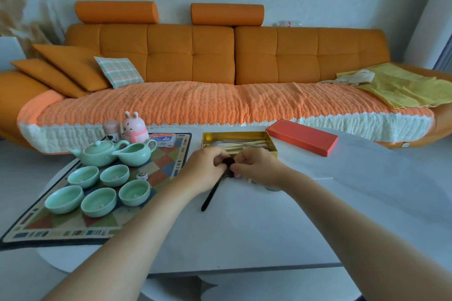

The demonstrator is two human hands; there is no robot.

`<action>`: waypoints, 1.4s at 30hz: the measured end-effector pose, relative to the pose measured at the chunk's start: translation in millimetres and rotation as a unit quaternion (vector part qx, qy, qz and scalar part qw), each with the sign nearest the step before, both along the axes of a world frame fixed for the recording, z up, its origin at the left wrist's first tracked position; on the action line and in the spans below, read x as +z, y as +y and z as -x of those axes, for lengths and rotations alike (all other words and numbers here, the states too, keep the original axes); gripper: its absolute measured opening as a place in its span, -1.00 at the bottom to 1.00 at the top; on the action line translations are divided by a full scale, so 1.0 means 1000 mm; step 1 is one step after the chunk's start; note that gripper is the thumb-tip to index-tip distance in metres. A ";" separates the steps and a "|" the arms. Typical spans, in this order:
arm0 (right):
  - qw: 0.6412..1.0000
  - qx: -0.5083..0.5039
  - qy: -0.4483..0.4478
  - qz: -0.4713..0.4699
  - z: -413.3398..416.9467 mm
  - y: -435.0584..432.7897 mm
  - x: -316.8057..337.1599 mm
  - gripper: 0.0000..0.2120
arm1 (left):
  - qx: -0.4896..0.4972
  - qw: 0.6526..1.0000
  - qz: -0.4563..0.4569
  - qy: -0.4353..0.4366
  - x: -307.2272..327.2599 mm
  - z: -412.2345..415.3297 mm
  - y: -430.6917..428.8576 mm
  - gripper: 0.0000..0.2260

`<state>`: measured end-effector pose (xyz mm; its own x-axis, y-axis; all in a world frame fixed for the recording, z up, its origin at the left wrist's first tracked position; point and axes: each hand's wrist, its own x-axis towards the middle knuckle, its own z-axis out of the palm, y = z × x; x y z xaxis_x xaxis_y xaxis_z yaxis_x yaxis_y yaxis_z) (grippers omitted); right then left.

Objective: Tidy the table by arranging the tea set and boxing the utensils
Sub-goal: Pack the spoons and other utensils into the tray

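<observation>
A black spoon [212, 193] lies slanted on the white table, its bowl end up between my hands. My left hand [205, 168] and my right hand [256, 166] both pinch that bowl end, just in front of the open gold box [271, 144], which holds several gold utensils. The red box lid [302, 137] lies to the right of the box. On the patterned mat [61, 230] at left stand a pale green teapot [99, 153], a pale green pitcher [135, 154] and several pale green cups [99, 201].
A pink rabbit figure [134, 127], a small pink jar [111, 131] and a blue-and-white packet [162, 139] sit at the mat's far edge. A small round tin [142, 175] lies by the cups. An orange sofa [220, 56] runs behind the table.
</observation>
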<state>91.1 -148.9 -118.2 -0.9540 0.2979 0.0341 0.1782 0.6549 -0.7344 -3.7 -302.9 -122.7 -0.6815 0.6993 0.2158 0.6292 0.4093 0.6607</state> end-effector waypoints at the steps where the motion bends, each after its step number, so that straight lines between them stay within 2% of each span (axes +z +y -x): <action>1: 0.999 0.003 0.000 0.039 0.000 0.000 0.001 -0.91 | 0.022 0.999 -0.033 -0.017 0.001 0.003 0.003 -0.85; 3: 0.992 0.023 0.000 0.121 0.001 0.000 0.003 -0.85 | 0.061 0.987 -0.124 -0.085 0.005 0.008 0.009 -0.86; 5: 0.982 0.042 0.011 0.186 0.002 0.003 0.004 -0.77 | 0.089 0.959 -0.212 -0.163 0.010 0.010 0.014 -0.88; 8: 0.982 0.027 0.046 0.180 0.007 0.013 0.007 -0.72 | 0.099 0.923 -0.293 -0.227 0.020 0.014 0.017 -0.91; 11: 0.982 0.015 0.045 0.183 0.013 0.024 0.009 -0.71 | 0.123 0.888 -0.350 -0.270 0.024 0.021 0.021 -0.89; 14: 0.980 0.017 0.053 0.193 0.019 0.031 0.009 -0.68 | 0.131 0.884 -0.359 -0.270 0.021 0.027 0.027 -0.90; 16: 0.984 -0.008 0.075 0.159 0.023 0.035 0.009 -0.66 | 0.153 0.906 -0.326 -0.222 0.012 0.035 0.031 -0.91; 19: 0.991 -0.062 0.090 0.082 0.031 0.044 0.002 -0.64 | 0.172 0.960 -0.201 -0.090 0.001 0.049 0.031 -0.86; 23: 0.985 -0.131 0.103 0.031 0.045 0.052 -0.010 -0.68 | 0.121 0.990 -0.069 0.019 -0.008 0.059 0.024 -0.71; 27: 0.982 -0.145 0.107 -0.062 0.052 0.046 -0.010 -0.70 | 0.089 0.986 -0.047 0.136 -0.016 0.066 0.019 -0.62; 31: 0.977 -0.137 0.037 -0.157 0.059 0.046 -0.016 -0.64 | 0.066 0.986 -0.023 0.152 -0.018 0.064 0.015 -0.51; 33: 0.977 -0.129 0.011 -0.167 0.062 0.045 -0.021 -0.61 | 0.021 0.986 0.021 0.161 -0.019 0.061 0.011 -0.56; 37: 0.983 -0.097 0.009 -0.156 0.062 0.043 -0.023 -0.58 | -0.015 0.959 0.138 0.249 -0.024 0.060 0.008 -0.66; 42: 0.984 -0.004 -0.019 -0.178 0.056 0.040 -0.024 -0.60 | -0.003 0.947 0.170 0.272 -0.024 0.061 0.011 -0.63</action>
<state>35.6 -109.0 -141.8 -0.9544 0.2807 0.1014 0.2075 0.8683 -0.4505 -64.3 -292.4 -146.5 -0.5294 0.7950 0.2961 0.8420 0.5352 0.0683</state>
